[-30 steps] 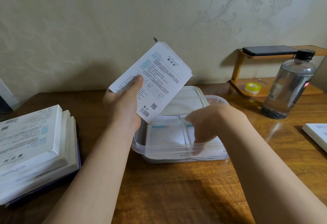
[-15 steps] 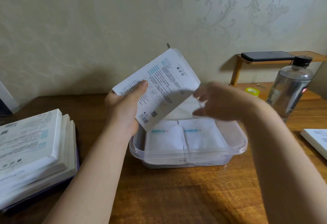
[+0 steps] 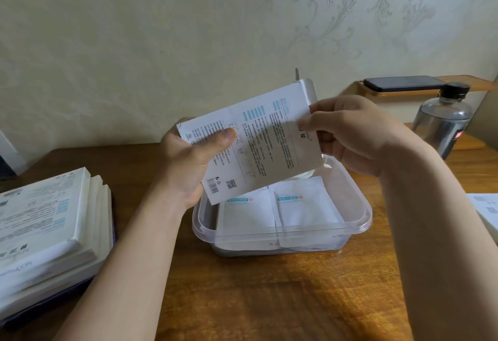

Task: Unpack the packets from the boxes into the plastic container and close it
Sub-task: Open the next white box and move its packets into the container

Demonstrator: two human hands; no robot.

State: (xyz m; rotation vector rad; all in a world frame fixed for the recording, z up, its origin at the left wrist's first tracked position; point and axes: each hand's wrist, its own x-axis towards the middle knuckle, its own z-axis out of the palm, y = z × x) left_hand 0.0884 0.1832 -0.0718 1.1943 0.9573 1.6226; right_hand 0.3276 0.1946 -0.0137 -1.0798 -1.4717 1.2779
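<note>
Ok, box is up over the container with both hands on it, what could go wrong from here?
The box is tilted with its open end at the right hand, near the far rim of the plastic container; its contents could drop onto the table. The bottle stands close behind that hand, so a wide pull might knock it.

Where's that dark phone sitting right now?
In the head view, the dark phone lies flat on the top tier of the small wooden shelf at the far right against the wall, right by the cap of the clear bottle.
</note>
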